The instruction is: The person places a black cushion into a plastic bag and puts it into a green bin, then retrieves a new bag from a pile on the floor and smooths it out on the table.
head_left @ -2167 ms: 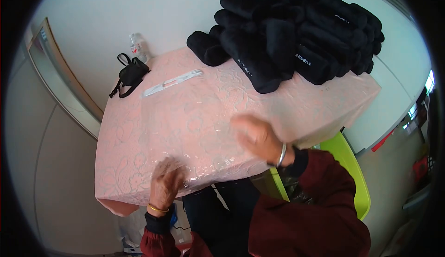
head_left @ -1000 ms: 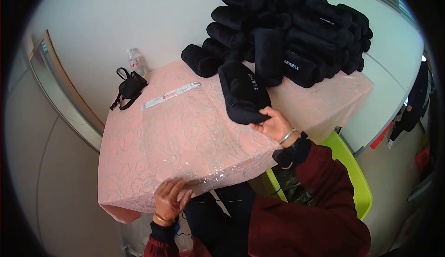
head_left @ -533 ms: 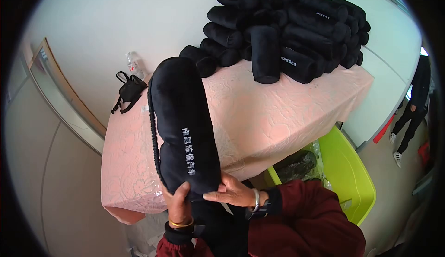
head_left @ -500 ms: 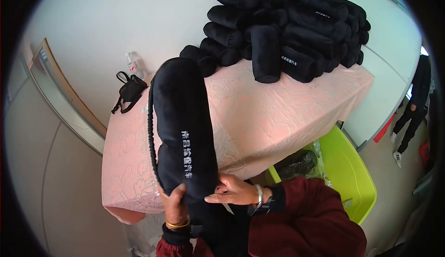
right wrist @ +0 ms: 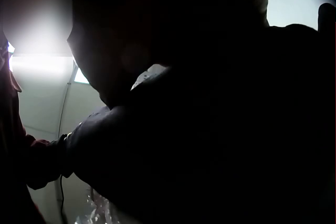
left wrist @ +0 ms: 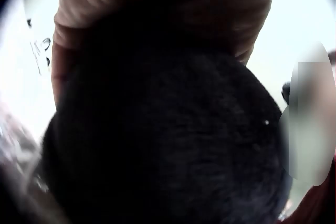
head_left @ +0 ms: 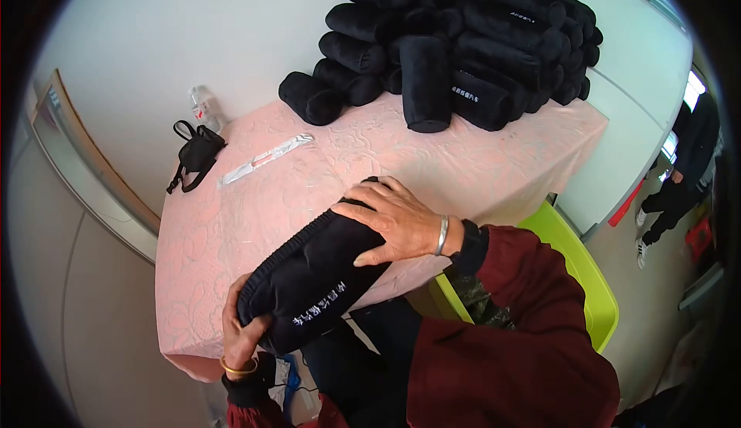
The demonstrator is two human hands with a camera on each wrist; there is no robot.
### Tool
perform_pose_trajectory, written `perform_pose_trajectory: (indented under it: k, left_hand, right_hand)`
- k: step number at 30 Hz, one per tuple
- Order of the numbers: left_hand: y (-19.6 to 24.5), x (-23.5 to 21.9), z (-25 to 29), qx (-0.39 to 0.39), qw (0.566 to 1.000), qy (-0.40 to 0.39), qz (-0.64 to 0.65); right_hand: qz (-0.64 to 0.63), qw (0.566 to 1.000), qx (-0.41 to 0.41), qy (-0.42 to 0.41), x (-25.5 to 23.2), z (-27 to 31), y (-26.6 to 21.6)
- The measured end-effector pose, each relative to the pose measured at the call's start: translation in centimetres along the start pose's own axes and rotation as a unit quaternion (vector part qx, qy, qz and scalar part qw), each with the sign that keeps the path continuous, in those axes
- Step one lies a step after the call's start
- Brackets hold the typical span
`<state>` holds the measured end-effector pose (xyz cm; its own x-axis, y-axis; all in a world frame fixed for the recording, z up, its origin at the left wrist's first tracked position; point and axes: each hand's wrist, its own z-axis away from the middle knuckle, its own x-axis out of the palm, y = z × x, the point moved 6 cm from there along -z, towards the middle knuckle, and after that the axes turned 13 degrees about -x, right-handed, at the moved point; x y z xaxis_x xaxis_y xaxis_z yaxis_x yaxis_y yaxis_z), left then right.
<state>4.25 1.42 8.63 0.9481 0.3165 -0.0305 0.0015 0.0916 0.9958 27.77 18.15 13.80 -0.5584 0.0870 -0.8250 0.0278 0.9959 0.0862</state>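
The right hand (head_left: 401, 223) has moved up the black cushion (head_left: 309, 270), clasping it over the table's (head_left: 502, 158) near side; the left hand (head_left: 242, 328) grips one end.

Dark red over black, with a bangle at each wrist.
Wine-coloured sleeves (head_left: 534, 274) end in black cuffs (head_left: 471, 248); a yellow bangle (head_left: 238, 367) rings the left hand's (head_left: 241, 341) wrist, a silvery bangle (head_left: 443, 235) the right hand's (head_left: 397, 223); the trousers (head_left: 340, 362) are black.

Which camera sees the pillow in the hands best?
The head camera: the pillow shows nearly whole, with white writing. The left wrist view has just dark fabric up close; the right wrist view, only a dark shape.
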Motion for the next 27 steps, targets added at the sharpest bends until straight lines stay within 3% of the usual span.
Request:
perform_pose_trajectory:
  k: [1,2,4,5,8,9,12,15,21,25,27]
  left_hand:
    - [0.5,0.0,-0.1,0.002,1.000,0.000,-0.001]
    - [2.1,0.1,0.5,0.082,0.988,0.034,-0.127]
    - [4.8,1.6,2.6,0.221,0.898,0.090,-0.370]
    - [5.2,2.5,2.7,0.213,0.900,0.087,-0.371]
    - [6.2,6.9,1.9,0.221,0.776,0.081,-0.585]
    - [5.8,6.8,1.6,0.220,0.777,0.082,-0.585]
    - [2.9,6.0,0.6,0.145,0.808,0.052,-0.569]
    - [1.8,5.6,0.6,0.130,0.818,0.063,-0.557]
    - [0.2,4.5,1.6,0.148,0.831,0.096,-0.527]
    - [0.0,4.1,2.3,0.156,0.835,0.113,-0.515]
    - [0.0,2.4,1.9,0.039,0.943,0.082,-0.320]
  right_hand:
    - [-0.022,0.999,0.025,-0.042,0.9,0.2,0.7]
    - [-0.022,0.999,0.024,-0.042,1.1,0.2,1.2]
    - [-0.040,0.995,0.028,-0.085,0.9,-0.6,0.5]
    - [-0.050,0.992,0.032,-0.108,1.3,-0.6,0.2]
    - [-0.034,0.997,-0.010,-0.064,1.6,-0.7,0.3]
    - [-0.024,0.998,-0.032,-0.039,1.6,-0.8,0.3]
    - [-0.061,0.996,-0.019,-0.058,1.8,-0.2,1.1]
    - [-0.106,0.992,0.002,-0.071,2.8,0.9,2.4]
    - [-0.179,0.979,0.068,-0.061,3.5,2.5,5.4]
    - [-0.245,0.960,0.135,-0.002,2.3,4.1,5.8]
    - [-0.333,0.922,0.189,0.066,1.5,4.2,6.7]
